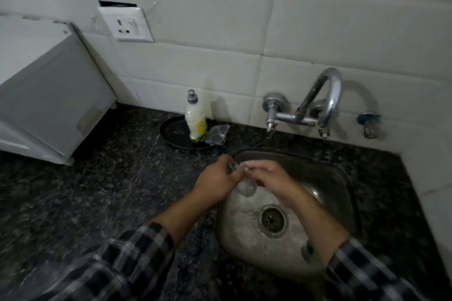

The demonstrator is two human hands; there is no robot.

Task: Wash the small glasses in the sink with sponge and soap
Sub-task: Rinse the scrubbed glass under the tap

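Note:
Both my hands meet over the left side of the steel sink [327, 173]. My left hand [217, 179] grips a small clear glass [245, 188], which hangs tilted between the two hands. My right hand [266, 175] is closed on the glass's upper part, with its fingers at the rim; whether a sponge is in it is hidden. A soap bottle [195, 121] with a grey cap stands upright on a dark round plate [173, 134] behind the sink's left corner. A crumpled scrubber or wrapper [217, 134] lies beside the bottle.
A chrome wall tap [325, 102] arches over the sink's back edge; no water stream is visible. A second small valve [369, 126] sits to its right. A white appliance [49, 105] occupies the left of the dark granite counter [97, 190]. The drain [272, 219] lies below my hands.

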